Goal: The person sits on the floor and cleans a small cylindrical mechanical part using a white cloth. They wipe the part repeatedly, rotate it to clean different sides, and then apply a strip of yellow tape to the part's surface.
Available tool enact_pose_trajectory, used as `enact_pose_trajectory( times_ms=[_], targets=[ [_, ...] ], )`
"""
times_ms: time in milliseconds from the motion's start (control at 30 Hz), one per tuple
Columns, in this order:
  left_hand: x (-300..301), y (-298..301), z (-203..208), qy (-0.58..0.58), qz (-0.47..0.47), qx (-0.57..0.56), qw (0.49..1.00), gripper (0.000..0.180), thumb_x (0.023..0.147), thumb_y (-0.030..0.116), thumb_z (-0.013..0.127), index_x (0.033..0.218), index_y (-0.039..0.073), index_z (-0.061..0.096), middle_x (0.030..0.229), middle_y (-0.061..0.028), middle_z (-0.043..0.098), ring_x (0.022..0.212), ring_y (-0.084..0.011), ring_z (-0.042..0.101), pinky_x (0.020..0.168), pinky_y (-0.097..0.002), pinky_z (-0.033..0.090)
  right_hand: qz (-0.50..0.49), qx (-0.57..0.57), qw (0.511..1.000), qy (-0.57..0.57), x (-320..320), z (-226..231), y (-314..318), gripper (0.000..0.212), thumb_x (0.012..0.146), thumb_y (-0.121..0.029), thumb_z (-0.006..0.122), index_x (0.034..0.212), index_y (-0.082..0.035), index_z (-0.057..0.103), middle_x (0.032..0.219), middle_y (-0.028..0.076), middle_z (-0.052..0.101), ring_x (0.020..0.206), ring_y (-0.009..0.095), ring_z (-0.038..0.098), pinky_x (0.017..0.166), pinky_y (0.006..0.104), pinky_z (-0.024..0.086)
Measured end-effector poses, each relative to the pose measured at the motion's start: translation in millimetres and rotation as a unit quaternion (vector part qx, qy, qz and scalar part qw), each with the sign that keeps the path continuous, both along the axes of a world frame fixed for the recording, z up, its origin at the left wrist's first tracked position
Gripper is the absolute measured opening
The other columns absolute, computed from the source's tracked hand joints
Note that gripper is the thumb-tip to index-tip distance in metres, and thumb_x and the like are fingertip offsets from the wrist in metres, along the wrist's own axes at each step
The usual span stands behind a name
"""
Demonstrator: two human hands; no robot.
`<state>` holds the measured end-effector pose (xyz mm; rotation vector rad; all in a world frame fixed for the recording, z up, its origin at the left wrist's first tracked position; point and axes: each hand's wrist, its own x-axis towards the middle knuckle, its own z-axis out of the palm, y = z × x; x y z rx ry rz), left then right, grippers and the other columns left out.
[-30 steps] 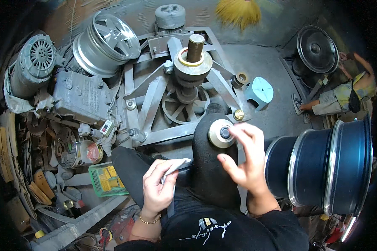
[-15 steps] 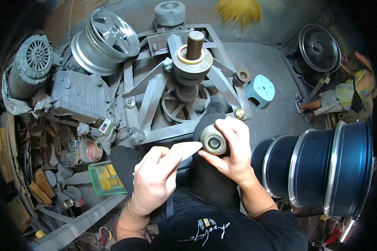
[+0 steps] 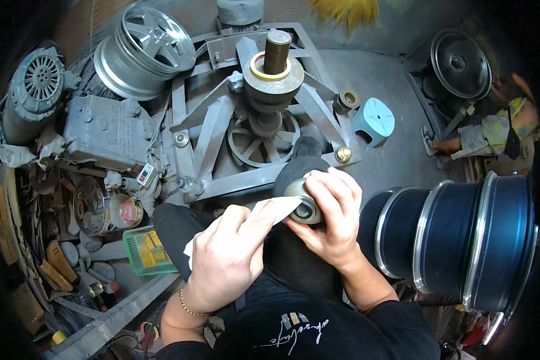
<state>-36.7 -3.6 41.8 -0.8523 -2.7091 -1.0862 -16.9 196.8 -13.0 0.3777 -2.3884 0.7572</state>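
Cloth [image 3: 285, 207] now against fitting [image 3: 305, 211], rims [image 3: 450, 234] nearby

Passable over the grey floor [image 3: 396, 78] at upper right of the frame, narrowed there by a light-blue stool [image 3: 373, 117] and a co-worker [image 3: 504, 132] beside a dark wheel [image 3: 459, 63]. Blocked at upper centre by an upright shaft [image 3: 276, 53] on a metal stand [image 3: 246, 183], at upper left by a silver wheel rim [image 3: 115, 66], and at right by several blue rims [image 3: 450, 234]. Tight at centre, with a folded white sheet [image 3: 279, 210] at the opening of the round part [image 3: 308, 210] between left hand [image 3: 231, 252] and right hand [image 3: 327, 207], yet open below, over the lap [image 3: 294, 264] between the forearms [image 3: 369, 285].
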Motion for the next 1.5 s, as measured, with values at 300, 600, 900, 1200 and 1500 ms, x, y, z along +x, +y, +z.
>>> enact_pose_trajectory(
  times_ms=[300, 600, 900, 1200, 1500],
  targets=[
    [-7, -6, 16, 0.098, -0.048, -0.162, 0.981, 0.044, 0.074, 0.007, 0.067, 0.118, 0.009, 0.067, 0.079, -0.0056, 0.052, 0.064, -0.0198, 0.057, 0.054, -0.0327, 0.050, 0.018, 0.013, 1.000, 0.015, -1, -2, 0, 0.065, 0.065, -0.019, 0.088, 0.124, -0.004, 0.064, 0.126, 0.013, 0.062, 0.118, 0.035, 0.055, 0.102, 0.0459, 0.044],
    [-2, -4, 11, 0.034, -0.060, -0.151, 0.986, 0.045, 0.076, 0.005, 0.066, 0.121, 0.006, 0.065, 0.076, -0.0062, 0.052, 0.059, -0.0206, 0.061, 0.049, -0.0347, 0.051, 0.002, -0.035, 0.999, 0.019, 0, -6, -2, 0.061, 0.066, -0.018, 0.087, 0.121, -0.005, 0.066, 0.122, 0.010, 0.064, 0.115, 0.030, 0.058, 0.100, 0.0424, 0.043],
    [9, -4, 0, 0.003, -0.035, -0.088, 0.995, 0.045, 0.079, 0.002, 0.066, 0.124, 0.003, 0.063, 0.073, -0.0071, 0.052, 0.059, -0.0213, 0.063, 0.049, -0.0353, 0.051, -0.006, -0.034, 0.998, 0.061, 1, -12, -4, 0.062, 0.065, -0.016, 0.090, 0.120, -0.005, 0.065, 0.122, 0.011, 0.063, 0.114, 0.030, 0.059, 0.098, 0.0410, 0.046],
    [-12, -2, 42, 0.043, -0.093, -0.216, 0.971, 0.039, 0.076, 0.005, 0.064, 0.115, 0.006, 0.068, 0.074, -0.0066, 0.055, 0.061, -0.0223, 0.062, 0.054, -0.0359, 0.051, 0.060, -0.049, 0.995, 0.056, -3, -11, 3, 0.060, 0.067, -0.014, 0.089, 0.120, -0.005, 0.064, 0.123, 0.013, 0.063, 0.113, 0.032, 0.060, 0.098, 0.0415, 0.047],
    [1, -5, 14, 0.019, -0.093, -0.169, 0.981, 0.043, 0.077, 0.009, 0.065, 0.119, 0.004, 0.063, 0.073, -0.0040, 0.053, 0.053, -0.0162, 0.061, 0.045, -0.0297, 0.050, 0.038, -0.068, 0.994, 0.077, -2, -17, 1, 0.063, 0.065, -0.014, 0.090, 0.121, -0.004, 0.063, 0.121, 0.012, 0.063, 0.112, 0.032, 0.061, 0.096, 0.0411, 0.049]
  ],
)
